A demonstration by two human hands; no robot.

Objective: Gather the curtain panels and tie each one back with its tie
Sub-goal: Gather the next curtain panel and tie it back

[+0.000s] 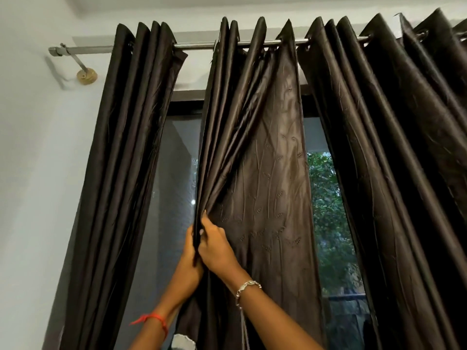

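Both hands are reaching up to the middle curtain panel point(265, 173) and are closing on its left edge. The left hand point(188, 258) is staying behind the gathered folds, with the fingers wrapped around the fabric from the window side; only the thumb side and the wrist are showing. The right hand point(214, 245) is pressing on the same bunch from the front, its fingers curled and pinching the folds just above the left hand. The two hands are touching each other through the cloth.

A red thread point(154, 319) is sitting on the left wrist and a silver bracelet point(246, 287) on the right wrist.

The middle panel is dark brown and shiny, with a faint stitched pattern. It is hanging from the metal rod point(202, 45) by rings; its left part is pulled into tight pleats, and its right part is still lying flat. The left panel point(126, 147) is hanging in narrow folds near the left end of the rod. The right panel point(404, 147) is hanging loose and is cut off by the right edge.

Between the panels the window point(174, 185) is showing, with green leaves outside. A thin strand is hanging under the right wrist; I cannot tell what it is. The bottoms of all panels are out of view.
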